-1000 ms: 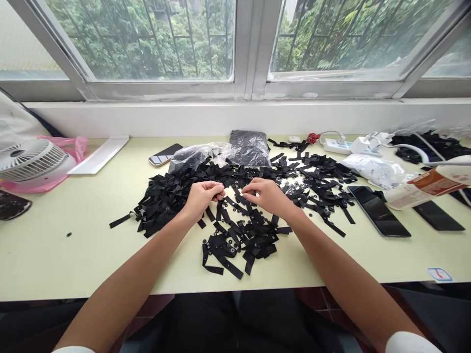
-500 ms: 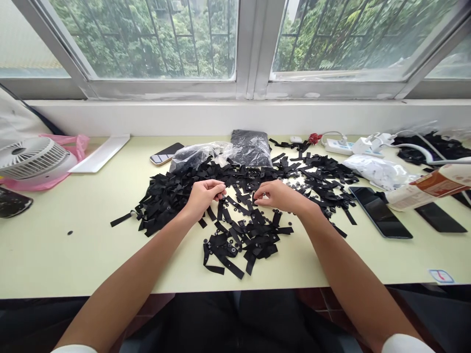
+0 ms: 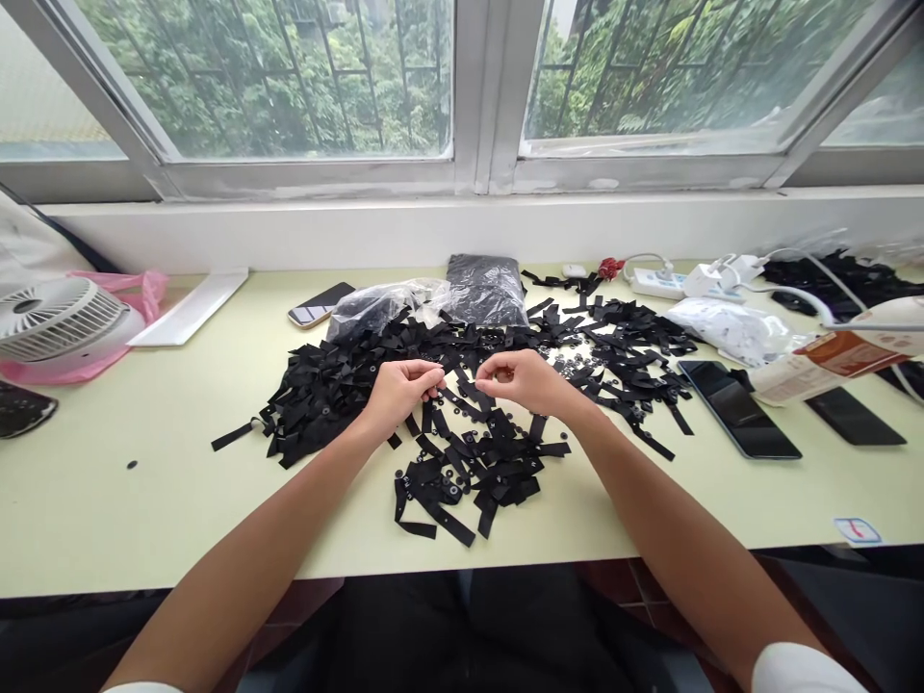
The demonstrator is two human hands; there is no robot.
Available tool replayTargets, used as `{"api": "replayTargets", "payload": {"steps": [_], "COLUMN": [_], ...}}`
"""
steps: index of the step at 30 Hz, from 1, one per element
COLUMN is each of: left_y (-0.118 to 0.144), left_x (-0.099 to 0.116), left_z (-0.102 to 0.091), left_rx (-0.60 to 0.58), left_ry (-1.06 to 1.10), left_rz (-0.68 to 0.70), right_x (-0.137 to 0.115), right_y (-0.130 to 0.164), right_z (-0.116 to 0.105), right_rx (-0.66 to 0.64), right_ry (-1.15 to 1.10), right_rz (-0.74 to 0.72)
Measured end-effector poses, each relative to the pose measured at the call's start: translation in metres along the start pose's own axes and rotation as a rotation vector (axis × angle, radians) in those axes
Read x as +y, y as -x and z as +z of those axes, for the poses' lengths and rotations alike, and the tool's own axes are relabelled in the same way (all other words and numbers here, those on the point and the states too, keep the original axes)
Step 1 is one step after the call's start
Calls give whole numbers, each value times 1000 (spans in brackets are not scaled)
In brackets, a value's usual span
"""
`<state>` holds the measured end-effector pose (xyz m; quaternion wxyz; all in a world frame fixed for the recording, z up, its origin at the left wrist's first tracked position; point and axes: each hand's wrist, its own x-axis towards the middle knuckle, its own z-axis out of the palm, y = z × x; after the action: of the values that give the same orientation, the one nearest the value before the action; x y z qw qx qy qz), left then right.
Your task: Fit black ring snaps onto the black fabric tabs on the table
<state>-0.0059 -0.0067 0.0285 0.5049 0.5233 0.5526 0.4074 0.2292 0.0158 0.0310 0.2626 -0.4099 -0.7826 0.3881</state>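
Observation:
My left hand is closed in a pinch above the middle of the pile, thumb and forefinger together. Anything between its fingertips is too small to make out. Facing it across a small gap, my right hand is also pinched; its fingertips hide whatever they hold. Around and under both hands lie many short black fabric strips, some with white letters. Small round black snap buttons are scattered among the nearer strips. More shiny little pieces lie to the right of my right hand.
Behind the pile are a crumpled clear bag and a wrapped black packet. A fan stands left. At right lie a phone, a brown-and-white carton, a white bag and a power strip.
My right hand has moved left, narrowing the gap to my left hand, which stays pinched nearly in place. The whole view has shifted slightly.

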Motion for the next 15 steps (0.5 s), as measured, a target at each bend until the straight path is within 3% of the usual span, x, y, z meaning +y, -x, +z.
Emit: {"api": "replayTargets", "payload": {"steps": [8, 15], "left_y": [5, 3], "left_x": [-4, -10], "left_z": [10, 10], "left_rx": [-69, -110], "left_ry": [82, 173], "left_rz": [32, 11], "right_x": [-7, 2], "right_y": [-6, -10], "right_z": [38, 47], "right_rx": [174, 269], "right_ry": [-367, -468], "right_rz": [66, 122]}}
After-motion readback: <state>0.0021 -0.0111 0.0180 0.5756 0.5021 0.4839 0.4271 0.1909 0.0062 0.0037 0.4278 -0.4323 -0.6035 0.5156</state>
